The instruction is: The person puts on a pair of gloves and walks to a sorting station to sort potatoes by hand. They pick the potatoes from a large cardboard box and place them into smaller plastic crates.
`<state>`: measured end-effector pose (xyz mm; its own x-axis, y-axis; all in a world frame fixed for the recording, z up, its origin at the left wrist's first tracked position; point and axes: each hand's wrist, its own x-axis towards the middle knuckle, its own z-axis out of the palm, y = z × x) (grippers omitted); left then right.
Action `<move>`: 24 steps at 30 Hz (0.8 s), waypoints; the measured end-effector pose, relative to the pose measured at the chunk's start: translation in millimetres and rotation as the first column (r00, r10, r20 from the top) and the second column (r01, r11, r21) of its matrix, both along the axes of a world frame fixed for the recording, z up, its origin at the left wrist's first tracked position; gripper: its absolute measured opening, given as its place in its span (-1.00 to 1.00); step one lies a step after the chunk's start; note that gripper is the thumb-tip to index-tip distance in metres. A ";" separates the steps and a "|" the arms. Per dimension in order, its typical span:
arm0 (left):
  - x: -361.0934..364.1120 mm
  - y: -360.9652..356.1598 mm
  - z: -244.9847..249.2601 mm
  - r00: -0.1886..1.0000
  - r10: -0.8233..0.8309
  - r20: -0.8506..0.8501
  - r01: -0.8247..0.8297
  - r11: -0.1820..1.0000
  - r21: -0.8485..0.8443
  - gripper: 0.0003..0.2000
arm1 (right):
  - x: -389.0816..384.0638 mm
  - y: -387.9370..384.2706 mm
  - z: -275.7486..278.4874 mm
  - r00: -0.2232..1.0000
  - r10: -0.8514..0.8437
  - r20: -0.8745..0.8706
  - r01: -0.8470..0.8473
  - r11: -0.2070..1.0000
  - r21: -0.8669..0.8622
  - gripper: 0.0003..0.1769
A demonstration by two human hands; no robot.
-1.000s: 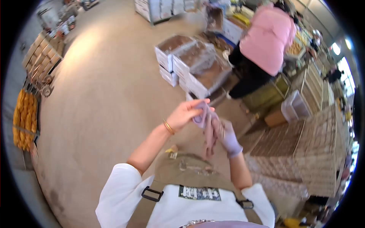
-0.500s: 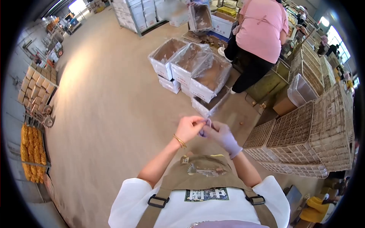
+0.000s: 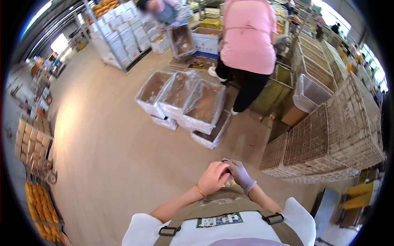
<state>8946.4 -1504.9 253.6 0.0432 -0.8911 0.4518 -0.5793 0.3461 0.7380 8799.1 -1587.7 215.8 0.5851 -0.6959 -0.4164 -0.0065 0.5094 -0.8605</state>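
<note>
My left hand is bare, with a gold bracelet at the wrist. Its fingers are curled closed against my right hand, which wears a lilac glove. Both hands meet in front of my apron bib. Between them a small bit of lilac material shows, the same colour as the worn glove; it looks like a second glove, mostly hidden by my fingers. The olive apron hangs over my white shirt just below the hands.
Plastic-lined cartons are stacked on the floor ahead. A person in pink bends beyond them. Tall wicker-like crates stand at right. Palletised white boxes are at the back; loaded carts line the left side.
My hands have come lower and closer to my apron, and my left fingers now cover more of the lilac material. The view has tilted up and turned slightly right.
</note>
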 end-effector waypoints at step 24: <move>-16.6 -379.4 -101.5 -0.086 0.662 -0.745 0.731 0.550 0.405 -0.11 | -32.2 -268.7 -40.2 0.882 0.061 -0.467 -0.403 0.610 -0.683 -0.66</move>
<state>8929.8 -1884.2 152.1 -0.3488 -0.6915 -0.6325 0.8025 -0.5690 0.1796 8766.9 -1856.4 175.5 0.6953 -0.7180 -0.0322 -0.4201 -0.3696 -0.8288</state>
